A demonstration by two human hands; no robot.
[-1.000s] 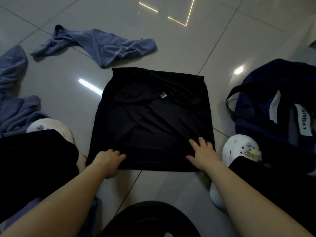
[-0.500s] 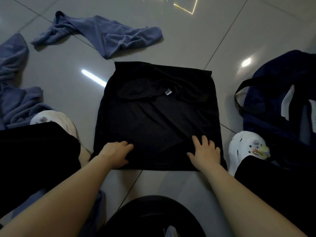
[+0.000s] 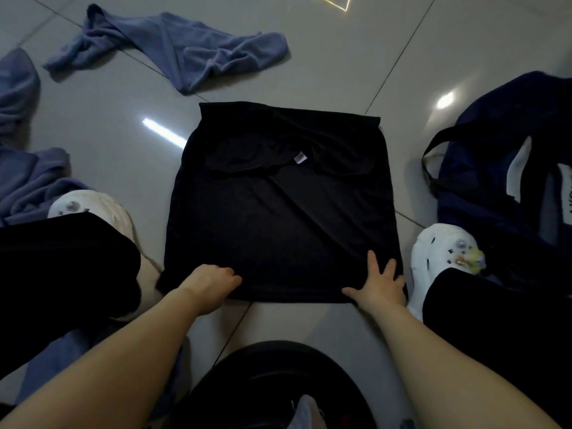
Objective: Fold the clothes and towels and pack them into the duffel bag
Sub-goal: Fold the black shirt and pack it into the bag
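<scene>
A black shirt [image 3: 278,212], folded into a rough rectangle with a small white label showing, lies flat on the grey tiled floor [image 3: 325,66]. My left hand [image 3: 210,281] is at its near edge, fingers curled onto the fabric. My right hand [image 3: 379,284] rests near the shirt's near right corner with fingers spread, thumb below the hem. A navy duffel bag [image 3: 507,156] with black straps stands open at the right. A crumpled blue towel [image 3: 185,48] lies at the back.
More blue cloth [image 3: 21,162] is bunched at the left edge. My white clogs sit at the left [image 3: 96,209] and right [image 3: 445,252] of the shirt, under black trouser legs. A black item [image 3: 272,385] lies between my arms.
Both hands slid a little along the shirt's near edge. My left hand's fingers have curled tighter onto the hem. The view shifted slightly.
</scene>
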